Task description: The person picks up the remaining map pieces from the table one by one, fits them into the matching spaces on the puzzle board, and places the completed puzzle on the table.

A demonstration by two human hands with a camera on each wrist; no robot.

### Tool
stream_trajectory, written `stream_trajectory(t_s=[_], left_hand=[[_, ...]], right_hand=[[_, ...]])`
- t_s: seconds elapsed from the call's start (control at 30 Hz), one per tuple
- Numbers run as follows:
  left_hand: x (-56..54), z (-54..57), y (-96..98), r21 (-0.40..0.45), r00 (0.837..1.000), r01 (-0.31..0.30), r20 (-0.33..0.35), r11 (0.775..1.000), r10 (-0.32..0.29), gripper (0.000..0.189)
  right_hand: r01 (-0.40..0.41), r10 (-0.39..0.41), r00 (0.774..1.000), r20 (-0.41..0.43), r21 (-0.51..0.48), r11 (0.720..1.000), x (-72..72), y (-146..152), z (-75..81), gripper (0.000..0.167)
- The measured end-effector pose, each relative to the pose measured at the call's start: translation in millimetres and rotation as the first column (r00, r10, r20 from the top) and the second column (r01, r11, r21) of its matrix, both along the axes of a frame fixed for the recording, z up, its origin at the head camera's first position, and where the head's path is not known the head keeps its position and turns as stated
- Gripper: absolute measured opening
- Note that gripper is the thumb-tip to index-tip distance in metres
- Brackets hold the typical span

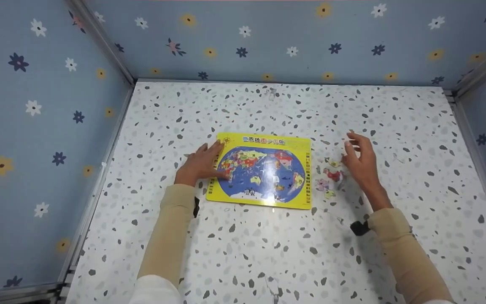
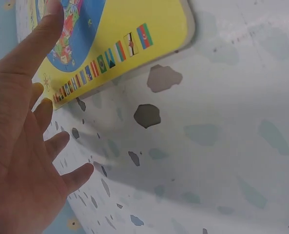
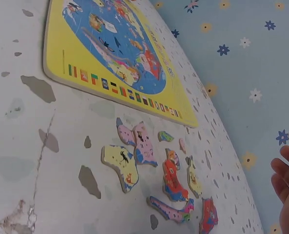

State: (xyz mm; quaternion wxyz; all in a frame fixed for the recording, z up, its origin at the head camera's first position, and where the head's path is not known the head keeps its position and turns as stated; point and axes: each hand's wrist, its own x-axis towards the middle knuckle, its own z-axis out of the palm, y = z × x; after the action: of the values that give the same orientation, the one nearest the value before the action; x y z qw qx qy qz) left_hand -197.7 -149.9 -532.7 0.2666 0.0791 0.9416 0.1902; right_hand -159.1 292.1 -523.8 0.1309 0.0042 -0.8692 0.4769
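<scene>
A yellow world map puzzle board [image 1: 302, 145] lies flat on the speckled table, with a blue map area and rows of small flags. My left hand [image 1: 203, 162] is at its left edge, fingers spread and thumb reaching over the map. In the left wrist view, that hand [image 2: 25, 146] grips nothing. My right hand [image 1: 362, 164] hovers right of the board with loosely bent fingers and nothing visible in them. Several loose puzzle pieces lie between board and right hand, among them a yellow piece [image 3: 119, 168], a pink piece [image 3: 144, 146] and a red piece [image 3: 173, 179].
Blue flowered panels [image 1: 243, 38] rise along the back and both sides of the white speckled table [image 1: 226, 270]. Dark wrist-camera parts [image 1: 359, 228] sit by the sleeves. Light glares on the board's lower middle.
</scene>
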Motion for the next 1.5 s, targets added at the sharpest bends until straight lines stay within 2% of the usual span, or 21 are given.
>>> stream_trajectory(t_s=[0.17,0.33,0.57,0.83,1.07,1.27,1.5], left_hand=[[-1.2,-3.4,-2.5,-0.002,1.000,0.018,-0.002,1.000,-0.018,0.114],[-1.9,-5.5,-5.4,-0.006,0.999,0.039,-0.005,0.999,-0.039,0.116],[-1.9,-6.4,-3.5,-0.031,0.998,0.053,-0.024,0.998,-0.054,0.117],[1.7,-3.2,-2.2,-0.050,0.997,0.063,-0.037,0.997,-0.065,0.116],[1.9,-2.7,-2.6,-0.035,0.998,0.060,-0.032,0.998,-0.061,0.116],[1.5,-1.9,-1.7,-0.032,0.999,0.048,-0.023,0.998,-0.049,0.117],[1.5,-2.2,-0.6,-0.040,0.999,0.047,-0.018,0.998,-0.048,0.116]], right_hand=[[0.015,-0.017,0.999,0.041,0.030,0.999,4.6,9.2,-7.1,0.041],[-0.004,0.002,0.999,0.038,0.066,0.998,9.9,16.6,-17.7,0.036],[-0.081,0.067,0.992,0.103,0.136,0.987,16.5,28.1,-37.7,0.038],[-0.170,0.157,0.985,0.072,0.257,0.951,27.4,34.9,-55.0,0.041],[-0.184,0.161,0.982,0.100,0.300,0.936,32.9,35.4,-58.4,0.041],[-0.175,0.139,0.982,0.127,0.339,0.925,34.3,33.9,-58.7,0.033],[-0.163,0.102,0.977,0.189,0.346,0.924,34.2,32.2,-59.5,0.029]])
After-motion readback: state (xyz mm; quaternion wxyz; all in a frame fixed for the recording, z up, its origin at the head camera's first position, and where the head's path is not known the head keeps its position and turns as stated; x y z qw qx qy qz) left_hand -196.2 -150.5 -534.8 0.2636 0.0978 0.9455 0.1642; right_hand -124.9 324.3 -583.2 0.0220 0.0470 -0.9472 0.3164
